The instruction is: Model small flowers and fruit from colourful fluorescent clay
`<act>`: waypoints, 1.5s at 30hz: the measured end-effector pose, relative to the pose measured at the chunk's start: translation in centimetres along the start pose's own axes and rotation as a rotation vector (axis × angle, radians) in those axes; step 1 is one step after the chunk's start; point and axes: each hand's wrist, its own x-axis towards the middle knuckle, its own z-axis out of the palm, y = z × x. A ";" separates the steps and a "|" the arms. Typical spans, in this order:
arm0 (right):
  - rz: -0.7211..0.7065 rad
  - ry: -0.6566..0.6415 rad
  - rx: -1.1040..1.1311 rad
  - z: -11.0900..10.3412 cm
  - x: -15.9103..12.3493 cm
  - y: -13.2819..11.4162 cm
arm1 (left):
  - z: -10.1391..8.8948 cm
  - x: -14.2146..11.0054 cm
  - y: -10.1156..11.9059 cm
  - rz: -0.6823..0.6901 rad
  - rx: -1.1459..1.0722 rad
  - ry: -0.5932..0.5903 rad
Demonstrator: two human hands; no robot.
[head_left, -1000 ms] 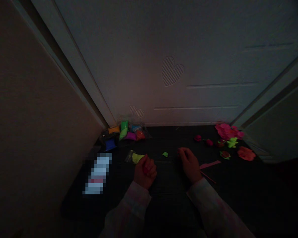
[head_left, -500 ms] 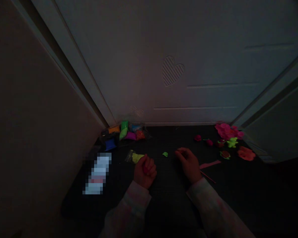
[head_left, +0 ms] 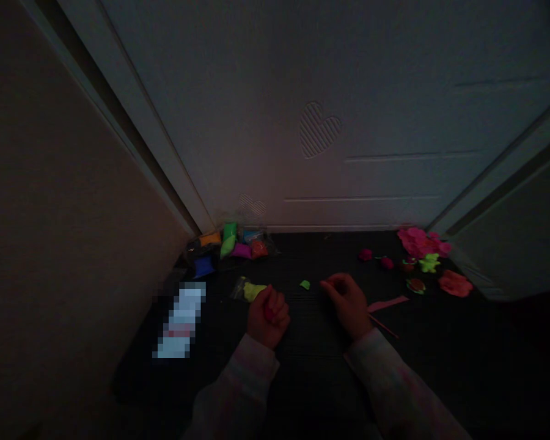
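The scene is very dark. My left hand is curled into a fist on the black mat, with a bit of red clay showing between the fingers. Just beyond it lies a yellow-green clay packet. My right hand rests on the mat with its fingers bent and pinched on a small red piece at the tips. A small green clay bit lies between the hands. A pink flat tool and a thin stick lie to the right of my right hand.
Several coloured clay packets are heaped at the back left by a white door. Pink clay flowers, a green figure and red pieces lie at the back right. A blurred white item sits left.
My right hand has slid slightly left and its fingertips have closed on a small red piece. My left hand has stayed still.
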 end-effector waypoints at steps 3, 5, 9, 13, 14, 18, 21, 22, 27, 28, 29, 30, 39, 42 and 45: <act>-0.003 -0.010 -0.037 -0.2 -0.1 -0.2 | 0.0 0.0 0.0 0.001 0.005 -0.001; -0.016 -0.027 -0.043 -0.2 -0.2 -0.2 | -0.1 0.0 0.0 0.000 0.007 0.000; -0.046 -0.024 -0.041 -0.1 0.0 0.2 | -0.1 0.1 0.0 -0.005 0.010 -0.001; -0.090 -0.012 -0.062 -0.1 0.2 0.2 | -0.1 0.0 0.0 -0.006 0.007 -0.002; -0.098 -0.015 -0.068 -0.2 0.2 0.1 | -0.1 0.0 0.0 -0.007 0.006 -0.003; -0.096 -0.044 -0.082 -0.3 0.0 -0.3 | -0.1 0.1 -0.1 -0.012 0.006 -0.008; -0.083 -0.040 -0.082 -0.1 -0.1 -0.3 | 0.0 0.0 -0.1 -0.012 0.007 -0.009; -0.081 -0.032 -0.081 -0.1 -0.1 -0.2 | 0.0 0.0 -0.1 -0.010 0.007 -0.010; -0.051 0.033 -0.085 0.2 0.1 0.4 | 0.1 0.0 -0.1 -0.007 0.011 -0.011; -0.044 0.045 -0.090 0.2 0.1 0.5 | 0.0 0.1 -0.1 -0.009 0.012 -0.011; -0.040 0.050 -0.096 0.2 0.2 0.6 | 0.0 0.1 -0.1 -0.011 0.013 -0.013; -0.041 0.048 -0.102 0.2 0.2 0.7 | 0.0 0.1 -0.1 -0.014 0.014 -0.014; -0.136 -0.037 -0.223 0.0 -0.1 0.1 | 0.0 0.0 -0.2 -0.020 0.016 -0.012; -0.164 -0.045 -0.286 0.1 -0.1 0.2 | 0.1 0.0 -0.1 -0.020 0.022 -0.009; -0.192 -0.032 -0.358 0.0 0.0 0.3 | 0.1 0.1 -0.1 -0.020 0.031 -0.004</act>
